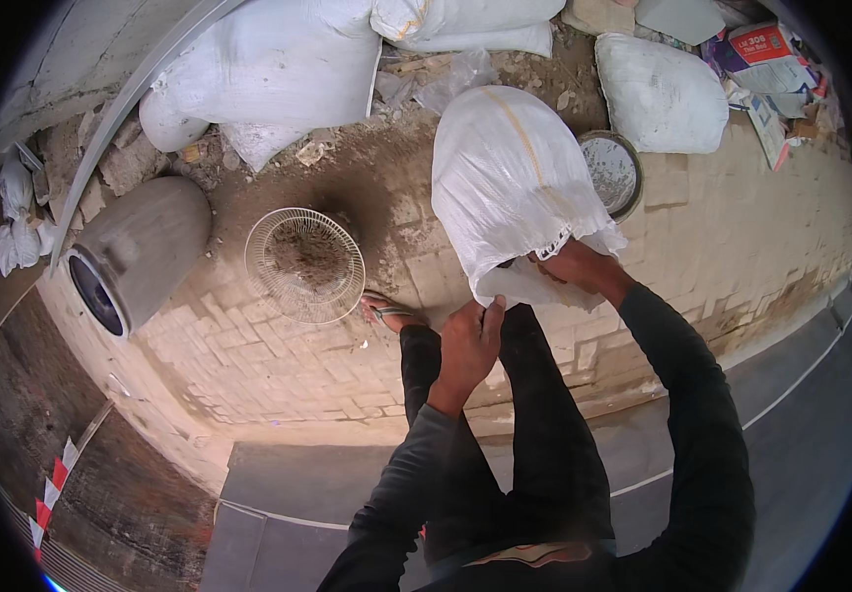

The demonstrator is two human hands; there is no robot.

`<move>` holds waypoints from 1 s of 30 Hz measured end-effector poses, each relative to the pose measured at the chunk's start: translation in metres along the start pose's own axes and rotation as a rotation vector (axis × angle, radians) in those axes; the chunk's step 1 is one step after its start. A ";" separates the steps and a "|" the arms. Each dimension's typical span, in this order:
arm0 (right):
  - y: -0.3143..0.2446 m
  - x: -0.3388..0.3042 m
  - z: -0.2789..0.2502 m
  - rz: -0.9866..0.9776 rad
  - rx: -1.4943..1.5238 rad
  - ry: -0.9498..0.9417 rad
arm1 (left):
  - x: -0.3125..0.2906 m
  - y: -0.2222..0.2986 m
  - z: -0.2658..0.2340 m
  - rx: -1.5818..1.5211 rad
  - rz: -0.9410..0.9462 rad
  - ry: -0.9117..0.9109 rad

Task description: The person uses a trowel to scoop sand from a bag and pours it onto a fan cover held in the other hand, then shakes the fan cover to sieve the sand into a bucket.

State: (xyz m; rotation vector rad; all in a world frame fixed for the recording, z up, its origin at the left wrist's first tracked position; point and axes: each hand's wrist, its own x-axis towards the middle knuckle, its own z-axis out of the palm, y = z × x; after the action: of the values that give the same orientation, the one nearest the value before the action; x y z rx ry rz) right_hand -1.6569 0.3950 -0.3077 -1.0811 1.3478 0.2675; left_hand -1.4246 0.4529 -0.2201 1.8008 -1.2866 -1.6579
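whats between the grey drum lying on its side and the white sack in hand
The head view shows a wire basket with brown debris in it, standing on the paving between the grey drum and the white sack.

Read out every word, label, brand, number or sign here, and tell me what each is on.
Red-and-white packaging, upper right: pale print on the red panel, which I won't copy; any finer print is too small to read.
Open white woven sack with an orange stripe: no readable print.
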 end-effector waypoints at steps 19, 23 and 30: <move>-0.195 -0.256 0.005 0.155 0.005 0.059 | -0.113 -0.084 -0.142 -0.135 -0.116 0.204; -0.230 -0.219 0.060 0.092 0.032 -0.032 | -0.165 -0.154 -0.197 -0.144 -0.184 0.373; -0.223 -0.022 0.192 -0.124 -0.001 -0.204 | -0.239 -0.252 -0.264 -0.092 -0.425 0.494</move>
State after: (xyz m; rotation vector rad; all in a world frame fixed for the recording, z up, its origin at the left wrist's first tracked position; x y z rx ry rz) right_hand -1.3801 0.4314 -0.2125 -1.1029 1.0951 0.2794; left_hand -1.0622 0.6960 -0.2146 2.3423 -0.6368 -1.2946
